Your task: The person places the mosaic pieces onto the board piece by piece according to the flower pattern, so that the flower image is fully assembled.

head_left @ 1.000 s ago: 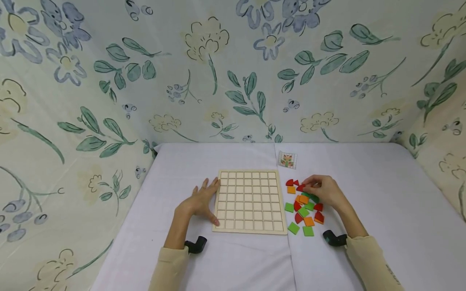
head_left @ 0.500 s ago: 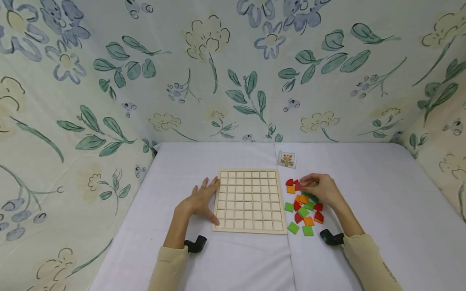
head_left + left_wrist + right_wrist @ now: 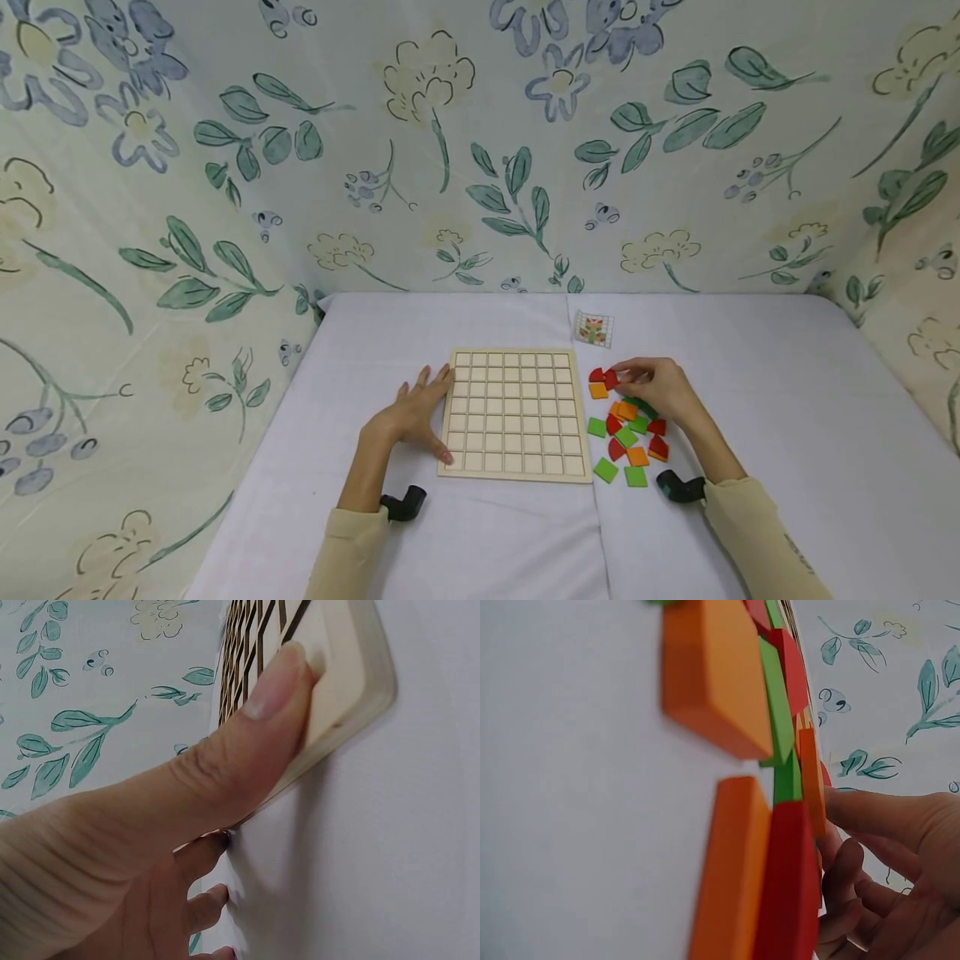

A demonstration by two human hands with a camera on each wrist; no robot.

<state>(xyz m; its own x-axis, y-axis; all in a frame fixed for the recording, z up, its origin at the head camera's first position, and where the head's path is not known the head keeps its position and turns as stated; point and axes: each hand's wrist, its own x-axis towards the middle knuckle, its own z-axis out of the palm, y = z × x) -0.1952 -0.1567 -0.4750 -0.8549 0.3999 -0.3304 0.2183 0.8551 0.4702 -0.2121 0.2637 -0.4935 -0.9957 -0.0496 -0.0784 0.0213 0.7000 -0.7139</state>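
Note:
A square pale wooden board with a raised grid lies on the white cloth. My left hand rests spread at its left edge. In the left wrist view the thumb presses on the board's corner rim, the other fingers down beside it. My right hand is at the far end of a group of coloured tiles, thumb and forefinger pinching a red tile. That tile lies close against a red quarter-round tile. In the right wrist view orange and red tiles partly hide the fingertips.
Right of the board lie several green tiles, orange tiles and red tiles, some overlapping. A small card with a coloured pattern lies behind them. A flowered cloth hangs along the table's far edge.
My right hand has moved slightly left and away from me, bringing the red tile up to the other red pieces. The left hand and the board have stayed in place.

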